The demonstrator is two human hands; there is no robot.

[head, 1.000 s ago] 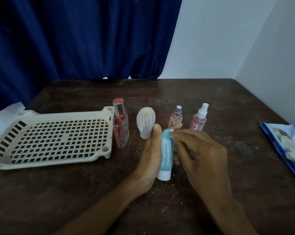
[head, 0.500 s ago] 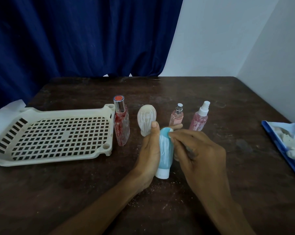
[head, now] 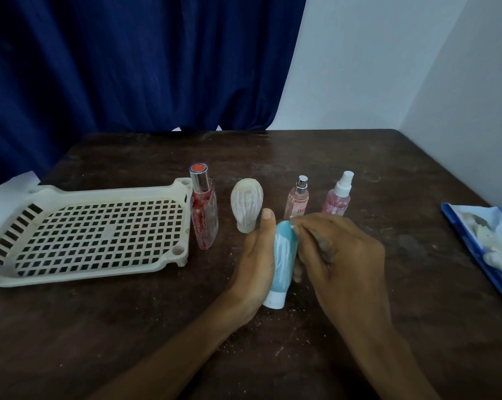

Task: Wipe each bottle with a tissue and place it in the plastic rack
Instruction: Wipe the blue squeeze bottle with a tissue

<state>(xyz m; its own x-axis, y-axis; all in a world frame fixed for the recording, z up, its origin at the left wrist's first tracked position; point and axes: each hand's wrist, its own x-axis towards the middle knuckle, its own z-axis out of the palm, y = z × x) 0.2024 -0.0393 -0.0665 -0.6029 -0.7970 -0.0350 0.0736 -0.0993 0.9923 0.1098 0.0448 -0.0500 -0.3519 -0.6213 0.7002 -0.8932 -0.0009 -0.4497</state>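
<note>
— What's at your far left?
— A cream plastic rack with a square-holed floor [head: 105, 193], flat on the dark wooden bench [head: 374, 157]. Just beside its right corner stands a tall clear bottle flecked red with a silver cap [head: 203, 217], then a white bulb-shaped bottle [head: 246, 202].
— And your grips?
— In front of those, my left grip [head: 257, 264] is wrapped round a turquoise tube bottle with a white cap [head: 283, 255]. The thumb lies up along its near side, and the cap end points toward me, low over the bench. My right grip [head: 342, 255] has curled fingers pinching a small white scrap of tissue [head: 292, 226] against the tube's far end; most of the scrap is hidden.
— Further right?
— Behind my right knuckles stand a small pink perfume bottle with a silver sprayer [head: 297, 197] and a pink spray bottle with a white nozzle [head: 338, 197], both upright. Well apart, at the bench's right edge, lies a blue packet with white tissues [head: 481, 232]
</note>
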